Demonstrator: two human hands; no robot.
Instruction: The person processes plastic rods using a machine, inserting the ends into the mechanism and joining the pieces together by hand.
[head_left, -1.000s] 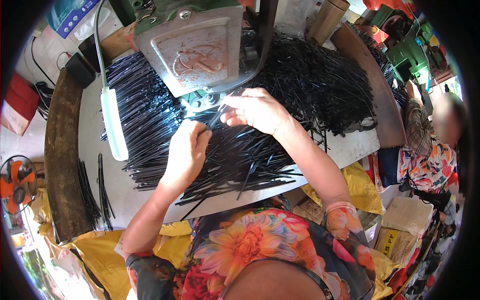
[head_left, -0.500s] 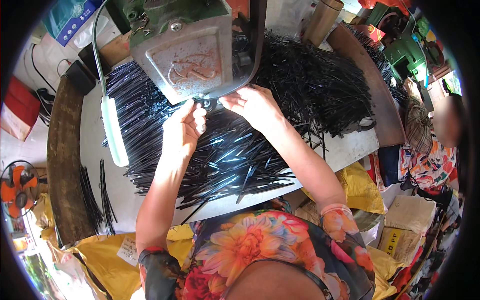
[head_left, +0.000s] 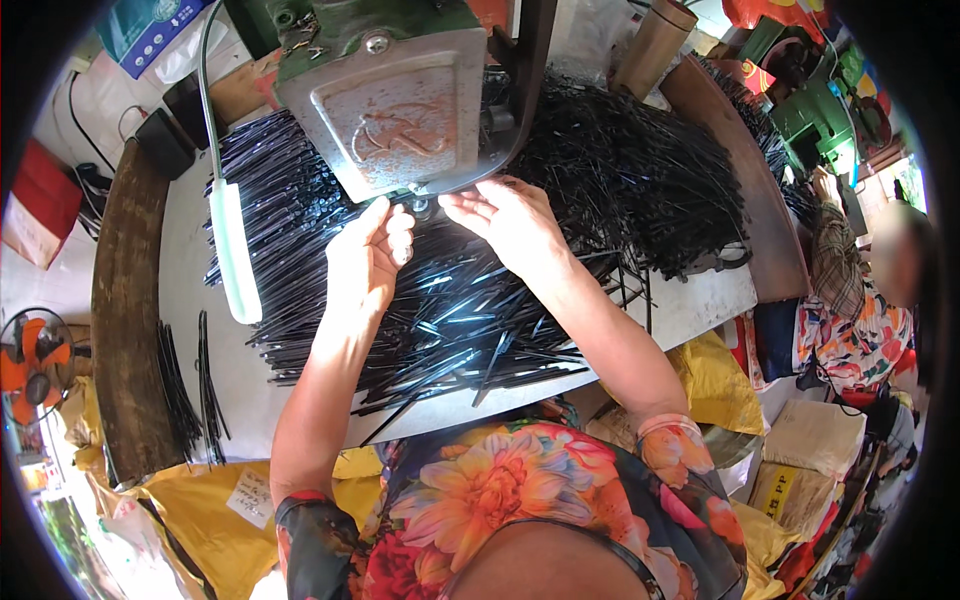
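1. Working at the lower edge of the machine head (head_left: 395, 120): my left hand (head_left: 370, 250) curled, my right hand (head_left: 512, 222) bent-fingered; can't tell if either grips anything.
2. Black strips (head_left: 455, 325) heaped below and both sides of my hands.
3. I'd judge: steady wrists, fingertips clear overhead.
4. Lamp (head_left: 236, 250) left of my left hand; machine head hides what's beyond my fingertips.

The machine (head_left: 385, 78) bears an umbrella emblem (head_left: 403, 125), the package (head_left: 808, 492) a printed yellow label (head_left: 776, 490), the sack (head_left: 195, 500) a white slip (head_left: 251, 497) (unreadable).
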